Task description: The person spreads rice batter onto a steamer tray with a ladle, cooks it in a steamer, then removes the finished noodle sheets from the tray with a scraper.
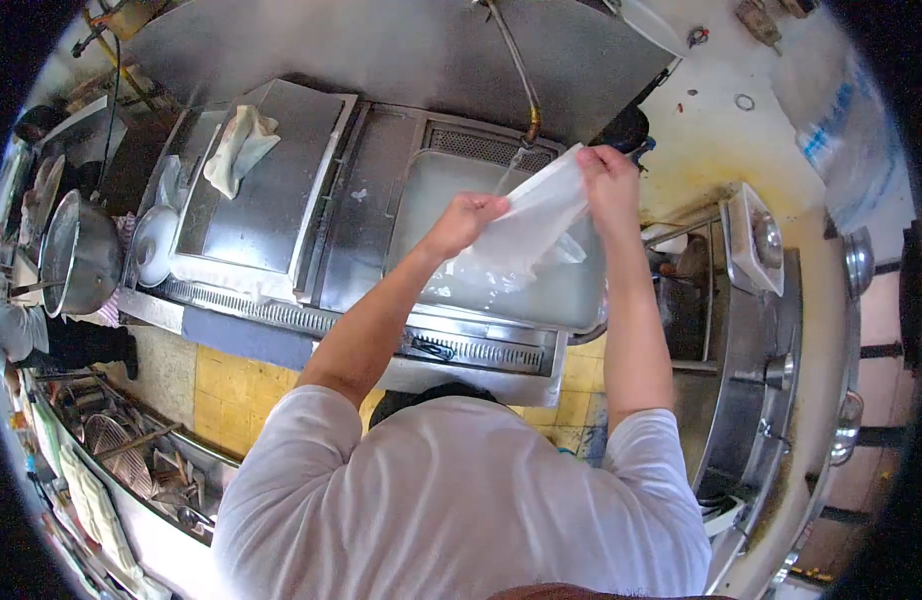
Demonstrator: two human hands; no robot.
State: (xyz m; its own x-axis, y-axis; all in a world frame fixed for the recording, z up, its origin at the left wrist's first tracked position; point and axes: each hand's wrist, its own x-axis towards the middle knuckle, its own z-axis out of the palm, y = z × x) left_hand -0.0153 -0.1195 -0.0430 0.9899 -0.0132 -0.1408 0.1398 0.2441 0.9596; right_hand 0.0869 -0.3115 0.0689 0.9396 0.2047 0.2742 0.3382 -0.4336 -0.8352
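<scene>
A wet white cloth (529,228) is stretched between my two hands, its lower part hanging into cloudy water. My left hand (463,222) pinches its left edge, while my right hand (610,188) grips the upper right corner, held higher and farther right. Beneath them sits a wide, shallow basin (587,312) of whitish water. Behind the cloth, a metal tap (532,122) pours a thin stream into the basin. Some of the cloth's lower folds lie at the water's surface.
Left of the basin, a folded cloth (239,150) lies on a steel cover (256,228). A large metal pot (93,258) and a round lid (155,250) stand farther left. On the right are a white container (753,238) and a steel counter (746,370). Steam hangs at the back.
</scene>
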